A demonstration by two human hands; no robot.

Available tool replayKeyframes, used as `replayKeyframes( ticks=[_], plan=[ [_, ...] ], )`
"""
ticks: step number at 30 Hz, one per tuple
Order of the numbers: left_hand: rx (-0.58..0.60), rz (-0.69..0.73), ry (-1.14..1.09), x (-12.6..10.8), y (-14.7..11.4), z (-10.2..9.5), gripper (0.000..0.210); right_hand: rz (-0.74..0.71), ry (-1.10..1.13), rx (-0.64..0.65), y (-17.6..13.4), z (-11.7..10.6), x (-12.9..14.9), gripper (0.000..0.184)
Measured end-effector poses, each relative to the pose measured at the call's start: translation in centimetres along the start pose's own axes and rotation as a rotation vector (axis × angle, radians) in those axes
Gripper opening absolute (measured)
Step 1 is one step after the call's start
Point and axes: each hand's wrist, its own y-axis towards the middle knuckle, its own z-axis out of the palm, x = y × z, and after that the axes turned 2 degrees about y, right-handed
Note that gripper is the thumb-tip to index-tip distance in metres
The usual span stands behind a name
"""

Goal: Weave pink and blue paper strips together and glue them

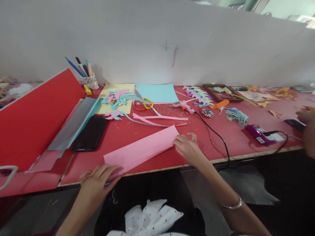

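Left hand (97, 178): at the front edge of the counter (238, 142), fingers (108, 169) bent, thumb below them.
Right hand (186, 146): just behind that edge, fingers curled, one lifted.
Forearms (219, 182): both slanting inward.

Smooth, matt pink paper sheet (141, 148)

Pink paper (142, 147), folded lengthwise, slanting on red tabletop (123, 132)

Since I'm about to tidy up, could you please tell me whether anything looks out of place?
The black cord of the glue gun sags over the red table's front edge, right of the person's right hand, where it might get snagged. Also, dark marks stand out on the pale wall.
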Motion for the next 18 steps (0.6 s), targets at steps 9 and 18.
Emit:
replayKeyframes(
  ticks=[9,18],
  plan=[
    [-0.116,0.182,-0.342,-4.6,1.3,-0.1,0.030,0.116,0.230,-0.293,5.5,-0.4,-0.9,0.018],
    [0.425,0.351,-0.746,-9.8,6.0,-3.1,0.058,-0.011,0.730,-0.056,11.6,0.0,0.3,0.012]
  ],
)
